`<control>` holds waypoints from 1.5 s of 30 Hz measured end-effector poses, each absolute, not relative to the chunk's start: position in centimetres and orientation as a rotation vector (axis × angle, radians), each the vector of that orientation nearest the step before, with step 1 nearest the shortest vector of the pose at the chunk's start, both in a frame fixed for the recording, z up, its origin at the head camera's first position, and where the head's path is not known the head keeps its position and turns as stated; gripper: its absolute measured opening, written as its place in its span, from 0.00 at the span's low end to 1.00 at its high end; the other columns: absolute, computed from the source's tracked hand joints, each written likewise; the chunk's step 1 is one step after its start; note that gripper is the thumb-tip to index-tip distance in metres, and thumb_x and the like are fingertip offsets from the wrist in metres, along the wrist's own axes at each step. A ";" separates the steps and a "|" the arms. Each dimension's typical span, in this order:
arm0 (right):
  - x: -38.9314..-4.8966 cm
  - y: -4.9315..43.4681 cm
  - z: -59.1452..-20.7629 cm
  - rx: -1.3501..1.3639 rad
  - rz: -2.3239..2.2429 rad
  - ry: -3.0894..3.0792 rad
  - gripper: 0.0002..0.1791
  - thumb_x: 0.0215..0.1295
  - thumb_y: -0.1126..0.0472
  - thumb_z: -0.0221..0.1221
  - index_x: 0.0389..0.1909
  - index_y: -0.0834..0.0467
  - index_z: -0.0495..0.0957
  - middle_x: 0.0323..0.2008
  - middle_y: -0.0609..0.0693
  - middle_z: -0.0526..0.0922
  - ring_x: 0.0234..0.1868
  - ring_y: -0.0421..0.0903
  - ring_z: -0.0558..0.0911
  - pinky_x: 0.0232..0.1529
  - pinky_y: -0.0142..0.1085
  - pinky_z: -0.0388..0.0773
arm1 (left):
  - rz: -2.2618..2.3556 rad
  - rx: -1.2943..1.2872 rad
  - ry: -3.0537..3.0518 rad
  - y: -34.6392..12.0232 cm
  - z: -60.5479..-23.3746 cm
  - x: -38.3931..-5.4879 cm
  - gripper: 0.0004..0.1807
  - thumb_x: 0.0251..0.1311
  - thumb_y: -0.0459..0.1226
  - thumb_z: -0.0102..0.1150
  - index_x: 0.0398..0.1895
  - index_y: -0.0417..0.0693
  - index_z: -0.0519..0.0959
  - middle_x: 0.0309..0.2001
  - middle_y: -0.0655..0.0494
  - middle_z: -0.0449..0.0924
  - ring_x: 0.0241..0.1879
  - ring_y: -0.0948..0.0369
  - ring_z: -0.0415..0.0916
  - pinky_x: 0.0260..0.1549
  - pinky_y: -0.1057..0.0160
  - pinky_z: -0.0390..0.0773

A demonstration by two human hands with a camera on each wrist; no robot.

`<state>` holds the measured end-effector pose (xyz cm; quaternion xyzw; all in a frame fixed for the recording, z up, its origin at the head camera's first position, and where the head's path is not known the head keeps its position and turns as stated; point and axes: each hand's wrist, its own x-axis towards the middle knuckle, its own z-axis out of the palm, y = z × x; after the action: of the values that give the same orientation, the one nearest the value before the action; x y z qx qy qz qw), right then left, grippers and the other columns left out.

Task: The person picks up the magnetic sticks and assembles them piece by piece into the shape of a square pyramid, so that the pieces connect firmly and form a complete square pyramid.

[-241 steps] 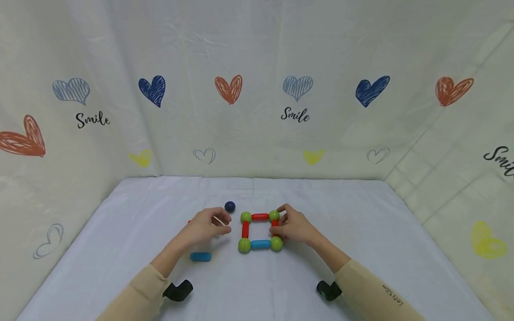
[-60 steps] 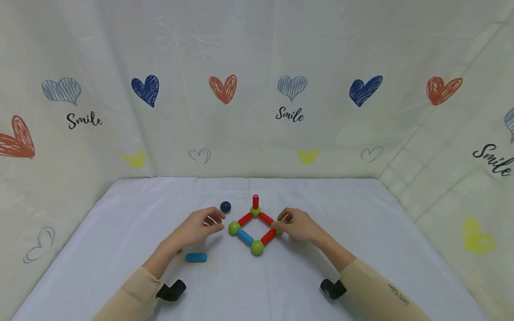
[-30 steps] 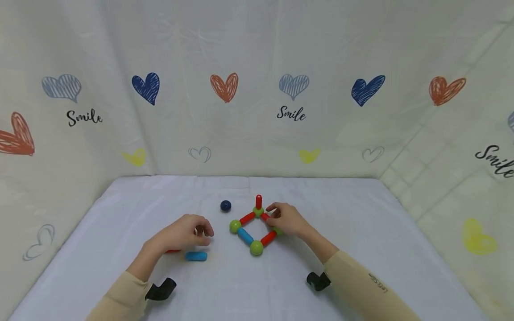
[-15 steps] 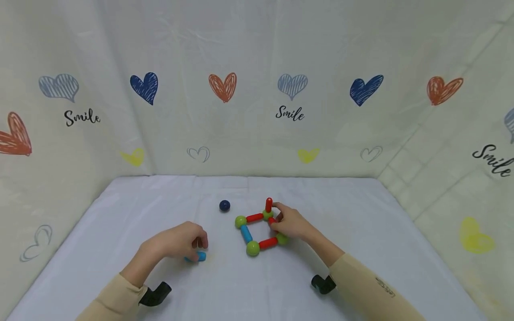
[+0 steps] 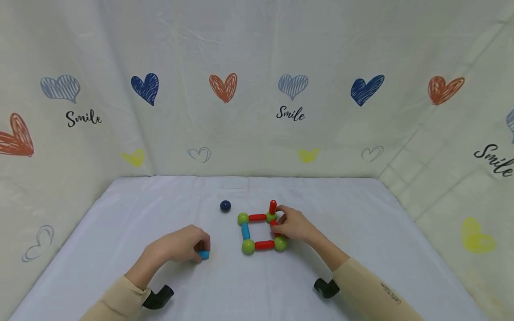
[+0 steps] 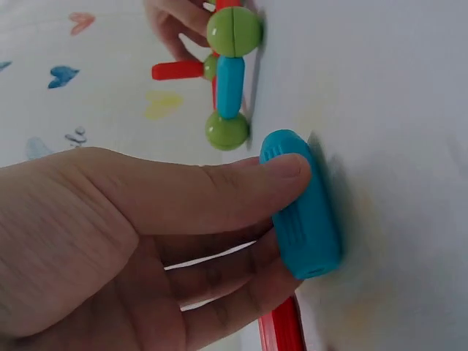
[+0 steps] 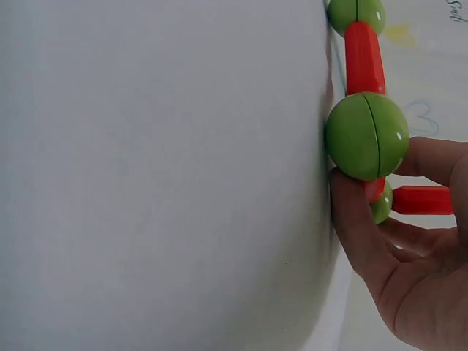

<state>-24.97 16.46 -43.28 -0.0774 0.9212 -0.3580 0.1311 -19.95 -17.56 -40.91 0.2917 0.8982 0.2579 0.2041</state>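
Observation:
My left hand (image 5: 180, 243) pinches a loose blue magnetic rod (image 6: 307, 219) between thumb and fingers, low over the cloth at left. In the centre lies a square of green balls (image 5: 248, 246) joined by magnetic rods. Its left side is a blue rod (image 5: 246, 231); the other sides are red rods (image 5: 264, 245). From the far right ball (image 5: 271, 216) another red rod (image 5: 273, 207) stands upright. My right hand (image 5: 295, 224) holds the square's right-hand red rod, thumb and fingers partly covering it. A loose red rod (image 6: 281, 325) shows beneath my left hand in the left wrist view.
A dark blue ball (image 5: 225, 206) sits behind and left of the square. White cloth (image 5: 341, 214) covers the table, and a curtain printed with hearts (image 5: 257, 133) rises behind it. Black wrist mounts (image 5: 158, 298) jut out below both sleeves.
Since eight seconds ago an upright red rod has joined a corner. The frame has turned from a diamond to square-on. My left hand has moved nearer and taken hold of the blue rod.

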 end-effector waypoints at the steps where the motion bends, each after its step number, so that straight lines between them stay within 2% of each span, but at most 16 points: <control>1: -24.9 16.5 -43.3 -0.224 -1.043 2.675 0.34 0.63 0.59 0.69 0.68 0.62 0.70 0.35 0.50 0.80 0.32 0.46 0.79 0.35 0.37 0.82 | 0.731 0.821 2.507 -17.5 -41.0 -20.1 0.11 0.56 0.27 0.73 0.33 0.50 0.82 0.30 0.63 0.78 0.30 0.64 0.73 0.34 0.63 0.77; 7: -24.8 16.6 -43.2 -0.215 -1.090 2.654 0.33 0.62 0.60 0.70 0.66 0.63 0.70 0.33 0.51 0.80 0.29 0.46 0.80 0.33 0.37 0.82 | 0.861 0.869 2.584 -17.1 -41.6 -21.2 0.09 0.61 0.29 0.70 0.42 0.48 0.84 0.35 0.64 0.80 0.36 0.63 0.76 0.39 0.62 0.80; 10: -24.8 16.6 -43.3 -0.217 -1.099 2.645 0.32 0.62 0.60 0.70 0.65 0.63 0.70 0.33 0.51 0.80 0.28 0.46 0.80 0.32 0.37 0.82 | 0.963 0.854 2.625 -16.6 -41.8 -21.8 0.12 0.64 0.31 0.69 0.50 0.45 0.84 0.40 0.64 0.81 0.41 0.62 0.77 0.44 0.60 0.81; 14: -24.9 16.6 -43.5 -0.207 -1.120 2.628 0.32 0.62 0.60 0.70 0.65 0.63 0.70 0.34 0.51 0.80 0.28 0.47 0.81 0.32 0.37 0.83 | 1.145 0.812 2.642 -15.8 -42.0 -22.4 0.15 0.65 0.31 0.67 0.55 0.42 0.83 0.45 0.63 0.83 0.45 0.61 0.78 0.49 0.59 0.81; 20: -24.8 16.5 -43.4 -0.197 -1.155 2.604 0.32 0.62 0.60 0.70 0.65 0.62 0.70 0.34 0.52 0.80 0.29 0.47 0.80 0.32 0.38 0.84 | 1.396 0.712 2.676 -14.6 -42.4 -23.4 0.16 0.63 0.31 0.70 0.53 0.46 0.82 0.45 0.60 0.83 0.46 0.60 0.79 0.47 0.63 0.83; 26: -24.7 16.4 -43.2 -0.191 -1.153 2.598 0.32 0.62 0.60 0.70 0.65 0.62 0.70 0.34 0.53 0.79 0.29 0.47 0.80 0.33 0.38 0.84 | 1.532 0.612 2.675 -13.5 -42.9 -24.5 0.16 0.62 0.33 0.72 0.52 0.49 0.81 0.44 0.61 0.83 0.46 0.60 0.80 0.49 0.61 0.83; 33: -24.7 16.5 -43.1 -0.192 -1.152 2.591 0.33 0.62 0.61 0.70 0.66 0.63 0.69 0.35 0.53 0.79 0.30 0.47 0.81 0.33 0.38 0.84 | 1.634 0.571 2.665 -12.3 -43.2 -25.5 0.15 0.61 0.34 0.73 0.50 0.50 0.81 0.42 0.60 0.83 0.44 0.59 0.80 0.49 0.57 0.83; 45: -24.8 16.6 -43.2 -0.206 -1.157 2.583 0.33 0.63 0.60 0.70 0.66 0.62 0.69 0.35 0.53 0.80 0.30 0.47 0.81 0.33 0.37 0.84 | 1.664 0.546 2.683 -10.6 -43.5 -26.6 0.16 0.62 0.34 0.73 0.50 0.50 0.80 0.43 0.60 0.84 0.46 0.59 0.81 0.48 0.58 0.83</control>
<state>-24.84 16.61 -43.25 -0.0716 0.8997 -0.4030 0.1514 -26.62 -10.59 -43.53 0.1703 0.8370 0.5192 -0.0314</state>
